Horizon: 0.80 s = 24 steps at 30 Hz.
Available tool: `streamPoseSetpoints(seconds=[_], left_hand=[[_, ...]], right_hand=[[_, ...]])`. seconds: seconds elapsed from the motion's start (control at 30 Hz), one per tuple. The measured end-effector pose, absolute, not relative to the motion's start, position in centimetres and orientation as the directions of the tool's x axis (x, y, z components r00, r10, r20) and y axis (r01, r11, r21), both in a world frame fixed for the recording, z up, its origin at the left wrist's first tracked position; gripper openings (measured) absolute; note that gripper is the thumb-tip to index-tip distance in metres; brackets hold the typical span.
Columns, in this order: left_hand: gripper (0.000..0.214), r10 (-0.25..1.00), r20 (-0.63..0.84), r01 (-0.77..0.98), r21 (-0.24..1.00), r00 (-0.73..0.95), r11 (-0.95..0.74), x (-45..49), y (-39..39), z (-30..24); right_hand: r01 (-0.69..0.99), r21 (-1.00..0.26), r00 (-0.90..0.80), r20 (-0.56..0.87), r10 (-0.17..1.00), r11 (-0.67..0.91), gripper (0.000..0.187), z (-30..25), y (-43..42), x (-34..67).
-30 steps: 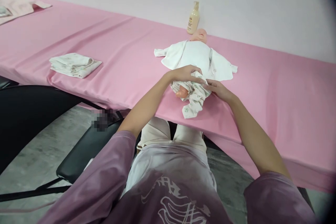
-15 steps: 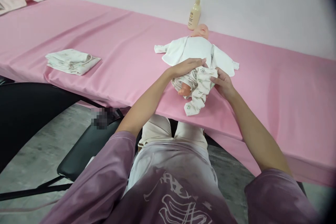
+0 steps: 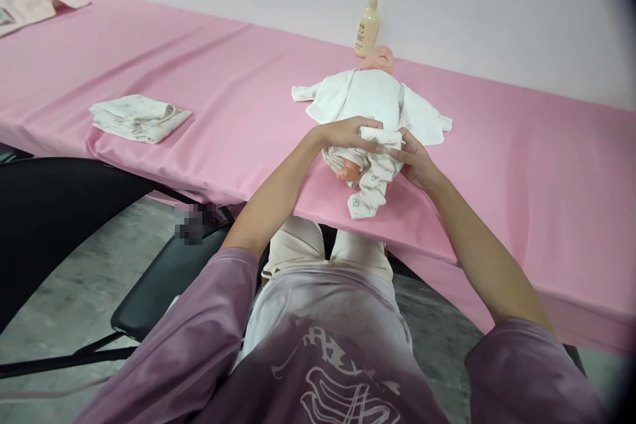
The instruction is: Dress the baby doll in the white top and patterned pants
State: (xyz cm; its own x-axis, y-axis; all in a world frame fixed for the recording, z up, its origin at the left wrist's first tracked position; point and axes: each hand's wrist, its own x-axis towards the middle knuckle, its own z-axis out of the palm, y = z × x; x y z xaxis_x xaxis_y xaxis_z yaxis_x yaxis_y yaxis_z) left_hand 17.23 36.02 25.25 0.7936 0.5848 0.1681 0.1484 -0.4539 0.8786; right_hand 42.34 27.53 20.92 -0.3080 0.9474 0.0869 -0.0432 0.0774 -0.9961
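Observation:
A baby doll (image 3: 380, 58) lies on its back on the pink-covered table, its head away from me. A white baby top (image 3: 372, 98) covers its chest, with the sleeves spread to both sides. Patterned baby pants (image 3: 375, 179) are bunched around its legs, and one bare foot (image 3: 348, 171) shows at the left leg opening. My left hand (image 3: 355, 134) grips the pants at the waist, thumb and fingers closed over the cloth. On the other side, my right hand (image 3: 415, 158) pinches the pants' right edge. The other leg is mostly hidden by cloth.
A pump bottle (image 3: 366, 26) stands behind the doll's head by the wall. Folded patterned cloth (image 3: 139, 118) lies on the table (image 3: 238, 93) to the left, and a pale cloth (image 3: 34, 5) at the far left. A black chair (image 3: 149, 291) is below the table's edge.
My left hand has closed over the waist of the pants, where it lay flatter before. The right hand has shifted slightly left, bringing the upper cloth inward. The doll stays in place.

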Motion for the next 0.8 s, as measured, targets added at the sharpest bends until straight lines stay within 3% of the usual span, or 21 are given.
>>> streamPoseSetpoints(seconds=[0.17, 0.4, 0.63, 0.8], left_hand=[[0.058, 0.575, 0.27, 0.053, 0.875, 0.773, -0.482, 17.6, 36.3, 24.8], [0.059, 0.537, 0.249, 0.036, 0.885, 0.806, -0.465, 17.7, 36.6, 24.7], [0.059, 0.476, 0.096, 0.147, 0.882, 0.874, -0.448, 17.0, 37.1, 25.0], [0.063, 0.524, 0.21, 0.075, 0.879, 0.825, -0.47, 17.0, 36.8, 25.0]], right_hand=[[0.089, -0.996, -0.413, -0.055, 0.909, -0.02, 0.072, 22.1, 27.1, 43.1], [0.231, -0.973, -0.432, -0.105, 0.896, -0.003, 0.064, 22.2, 26.8, 43.6], [0.056, -0.994, -0.358, 0.066, 0.931, 0.092, 0.071, 22.0, 26.7, 42.6], [0.109, -0.994, -0.442, -0.03, 0.897, 0.021, 0.077, 22.2, 26.6, 42.7]])
